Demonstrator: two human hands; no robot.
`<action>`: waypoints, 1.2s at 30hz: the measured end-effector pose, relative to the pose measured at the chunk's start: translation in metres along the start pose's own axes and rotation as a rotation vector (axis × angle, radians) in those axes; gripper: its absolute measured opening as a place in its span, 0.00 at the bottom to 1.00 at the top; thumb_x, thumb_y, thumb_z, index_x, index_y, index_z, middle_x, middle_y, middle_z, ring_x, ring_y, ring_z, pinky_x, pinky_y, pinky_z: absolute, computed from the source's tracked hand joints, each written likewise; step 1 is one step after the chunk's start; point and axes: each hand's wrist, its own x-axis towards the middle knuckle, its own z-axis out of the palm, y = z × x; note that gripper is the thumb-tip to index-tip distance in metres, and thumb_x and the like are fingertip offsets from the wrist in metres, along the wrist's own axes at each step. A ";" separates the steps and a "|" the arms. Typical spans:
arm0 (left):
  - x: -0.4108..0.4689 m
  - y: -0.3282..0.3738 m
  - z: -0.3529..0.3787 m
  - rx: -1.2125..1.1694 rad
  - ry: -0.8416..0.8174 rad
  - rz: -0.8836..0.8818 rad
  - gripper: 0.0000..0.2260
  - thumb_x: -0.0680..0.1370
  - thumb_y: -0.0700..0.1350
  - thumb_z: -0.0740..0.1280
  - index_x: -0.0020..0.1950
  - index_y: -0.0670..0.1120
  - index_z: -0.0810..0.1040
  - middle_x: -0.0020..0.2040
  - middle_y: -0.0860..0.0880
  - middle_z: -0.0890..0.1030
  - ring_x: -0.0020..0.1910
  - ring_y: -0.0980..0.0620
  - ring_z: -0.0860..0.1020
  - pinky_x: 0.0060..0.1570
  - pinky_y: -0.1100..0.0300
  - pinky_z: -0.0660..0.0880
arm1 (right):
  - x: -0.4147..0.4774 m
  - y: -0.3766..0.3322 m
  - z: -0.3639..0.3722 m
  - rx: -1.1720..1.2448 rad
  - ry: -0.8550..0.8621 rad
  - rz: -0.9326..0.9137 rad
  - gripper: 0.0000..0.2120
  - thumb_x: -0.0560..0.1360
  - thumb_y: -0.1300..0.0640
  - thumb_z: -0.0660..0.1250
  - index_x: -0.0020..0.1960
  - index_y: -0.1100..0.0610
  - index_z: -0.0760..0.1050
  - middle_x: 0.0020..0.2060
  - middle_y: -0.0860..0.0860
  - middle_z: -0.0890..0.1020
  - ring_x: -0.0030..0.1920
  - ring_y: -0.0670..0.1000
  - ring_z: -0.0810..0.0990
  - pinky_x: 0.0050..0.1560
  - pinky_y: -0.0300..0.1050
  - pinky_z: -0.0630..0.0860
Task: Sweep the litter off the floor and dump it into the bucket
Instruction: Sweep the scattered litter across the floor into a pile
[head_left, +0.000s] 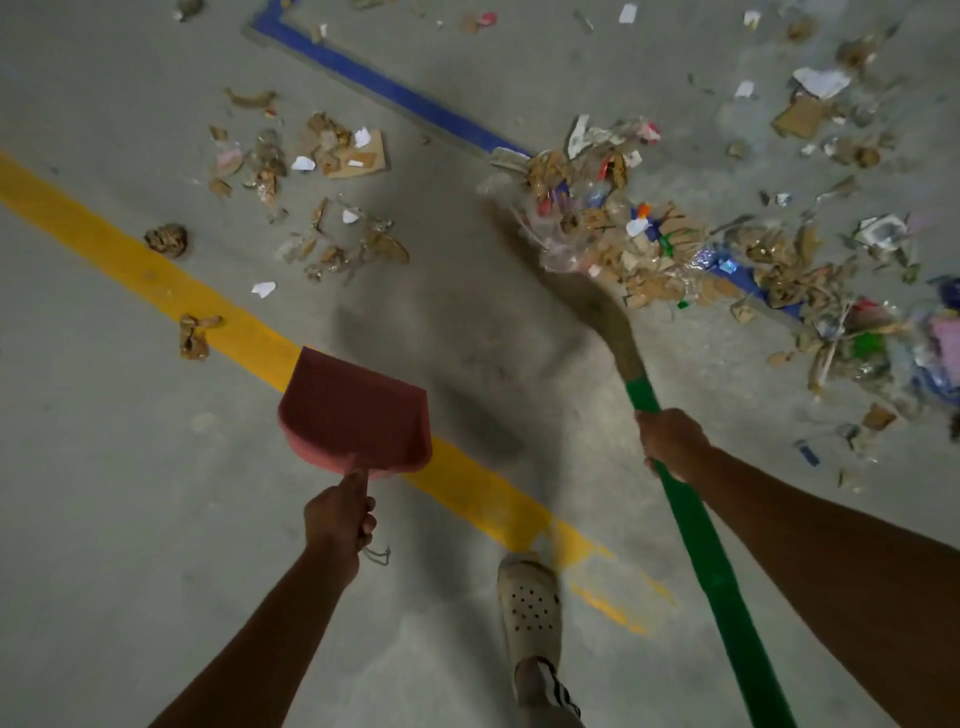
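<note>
Litter (623, 234) beyond my right hand (672, 441) looks light and flimsy; it grips the broom (693, 530), left hand (337, 519) grips the dustpan (353, 405).

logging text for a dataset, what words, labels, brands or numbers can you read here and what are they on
None can be read in this view.
In the litter pile, some wrappers and paper scraps may carry print, too small and blurred to read.
The dustpan, broom handle and shoe show no lettering.
The yellow line and blue line on the floor are plain painted stripes, no words or numbers.
</note>
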 end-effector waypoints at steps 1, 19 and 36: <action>0.002 0.004 0.003 -0.001 -0.017 0.009 0.14 0.80 0.51 0.69 0.46 0.39 0.78 0.34 0.44 0.75 0.19 0.55 0.66 0.19 0.66 0.59 | 0.005 -0.002 -0.008 0.091 0.027 0.031 0.23 0.83 0.45 0.62 0.54 0.67 0.77 0.34 0.58 0.81 0.29 0.55 0.80 0.37 0.50 0.82; 0.039 0.029 -0.077 -0.181 0.007 -0.004 0.16 0.80 0.53 0.68 0.42 0.41 0.76 0.34 0.44 0.76 0.19 0.54 0.66 0.19 0.66 0.59 | -0.099 -0.091 0.060 -0.194 0.233 -0.369 0.22 0.84 0.42 0.56 0.55 0.62 0.73 0.40 0.57 0.77 0.39 0.59 0.76 0.38 0.49 0.72; 0.144 0.011 -0.291 -0.298 0.146 -0.107 0.19 0.78 0.55 0.70 0.45 0.39 0.76 0.36 0.42 0.76 0.19 0.55 0.67 0.19 0.67 0.60 | -0.242 -0.216 0.305 -0.527 -0.288 -0.631 0.19 0.83 0.42 0.60 0.41 0.55 0.69 0.40 0.58 0.78 0.45 0.61 0.82 0.46 0.52 0.79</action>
